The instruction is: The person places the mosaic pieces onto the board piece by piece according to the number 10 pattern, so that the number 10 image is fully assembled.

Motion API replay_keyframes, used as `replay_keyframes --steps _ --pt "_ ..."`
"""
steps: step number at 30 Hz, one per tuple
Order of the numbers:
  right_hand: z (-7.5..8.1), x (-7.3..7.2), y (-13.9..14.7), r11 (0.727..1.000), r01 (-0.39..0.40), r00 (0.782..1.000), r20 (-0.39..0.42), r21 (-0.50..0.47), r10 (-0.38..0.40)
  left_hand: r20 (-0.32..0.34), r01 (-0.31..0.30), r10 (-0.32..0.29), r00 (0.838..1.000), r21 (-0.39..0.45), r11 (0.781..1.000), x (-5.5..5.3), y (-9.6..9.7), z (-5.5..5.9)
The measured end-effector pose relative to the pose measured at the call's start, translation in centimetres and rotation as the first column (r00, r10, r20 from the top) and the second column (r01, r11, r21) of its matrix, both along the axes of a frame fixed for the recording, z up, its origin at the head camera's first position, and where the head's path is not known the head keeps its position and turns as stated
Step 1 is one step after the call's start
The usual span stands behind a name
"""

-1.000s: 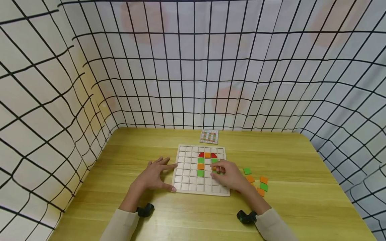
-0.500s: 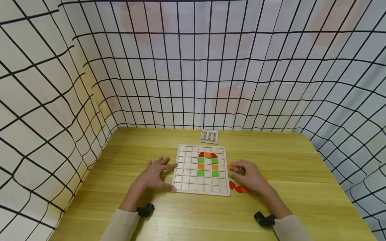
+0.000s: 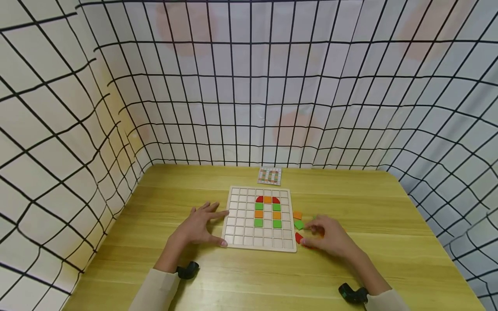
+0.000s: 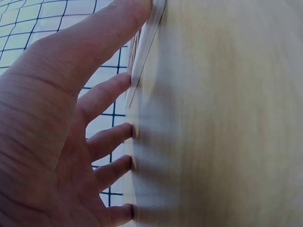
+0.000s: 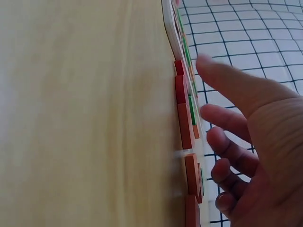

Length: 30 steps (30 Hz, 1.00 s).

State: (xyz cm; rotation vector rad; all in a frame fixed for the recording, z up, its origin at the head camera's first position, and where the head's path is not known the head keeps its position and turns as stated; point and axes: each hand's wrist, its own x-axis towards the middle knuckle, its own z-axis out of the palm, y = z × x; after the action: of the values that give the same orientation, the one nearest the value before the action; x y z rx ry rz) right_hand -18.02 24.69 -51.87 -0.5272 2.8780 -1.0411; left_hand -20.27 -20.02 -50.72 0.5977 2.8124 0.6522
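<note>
A pale wooden grid board (image 3: 241, 222) lies on the table. Red, orange and green pieces in its squares form an arch; its top orange tile (image 3: 267, 199) sits between two rounded red pieces. My left hand (image 3: 198, 224) rests at the board's left side, fingers spread, thumb and index fingertip against the edge. To the right of the board, my right hand (image 3: 330, 235) hovers over loose pieces, thumb and fingers apart with nothing between them. Near its fingertips lie a green tile (image 3: 298, 224), an orange tile (image 3: 297, 215) and a red piece (image 3: 298, 238). The hand hides other pieces.
A small card (image 3: 269, 176) with a coloured grid pattern lies behind the board. In the right wrist view, an orange tile (image 5: 186, 126) and other pieces line the tabletop below the fingers. A black-lined white backdrop (image 3: 249, 108) encloses the back and sides.
My right hand has left the board and moved right over the loose pieces, uncovering the right column's orange and green tiles. My left hand has stayed at the board's edge.
</note>
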Motion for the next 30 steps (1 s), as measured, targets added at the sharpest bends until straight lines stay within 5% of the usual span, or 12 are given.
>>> replay_keyframes --steps 7,30 --pt "-0.6 0.4 0.8 0.998 -0.019 1.0 -0.007 0.054 0.019 0.001 0.003 -0.003 1.0 0.005 1.0 0.1 0.0 0.2" --pt "-0.6 0.4 1.2 1.0 -0.001 1.0 0.003 0.016 0.0 0.004 -0.005 0.005 1.0 -0.004 1.0 0.1 0.0 0.1"
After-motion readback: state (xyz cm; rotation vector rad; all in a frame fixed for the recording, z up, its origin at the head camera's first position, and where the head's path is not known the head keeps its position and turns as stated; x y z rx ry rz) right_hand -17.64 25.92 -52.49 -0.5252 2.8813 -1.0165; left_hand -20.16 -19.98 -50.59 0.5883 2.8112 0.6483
